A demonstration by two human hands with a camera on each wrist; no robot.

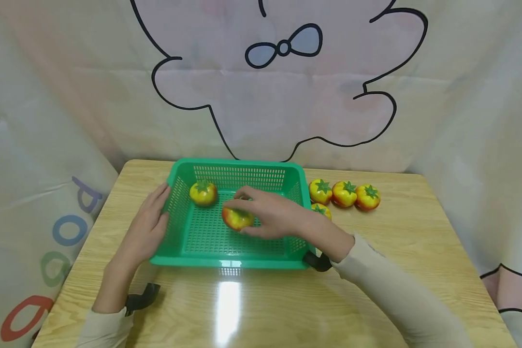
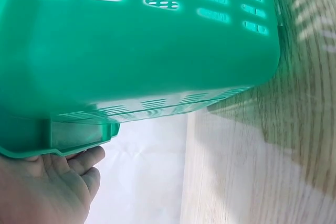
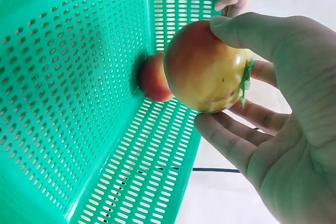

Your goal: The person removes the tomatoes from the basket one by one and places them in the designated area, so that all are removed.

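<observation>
My right hand (image 1: pixel 276 215) holds a yellow-red tomato (image 3: pixel 205 69) between thumb and fingers, inside the green basket (image 1: pixel 230 262). The right wrist view shows the tomato apart from the basket's mesh floor, its green leafy top turned toward the palm. Another tomato (image 1: pixel 203 194) lies in the basket's far left part. At the basket's left side my left hand (image 1: pixel 145 227) rests against the rim, fingers fairly straight. From the left wrist view, that hand (image 2: pixel 50 192) touches the outer edge of the rim (image 2: pixel 79 148); part of its thumb side is hidden there.
Right of the basket, several more tomatoes (image 1: pixel 344 194) sit on the wooden table (image 1: pixel 396 251), one partly hidden by the right arm. A printed curtain (image 1: pixel 282 111) hangs behind the table and along both sides. Black straps (image 1: pixel 142 297) are on the wrists.
</observation>
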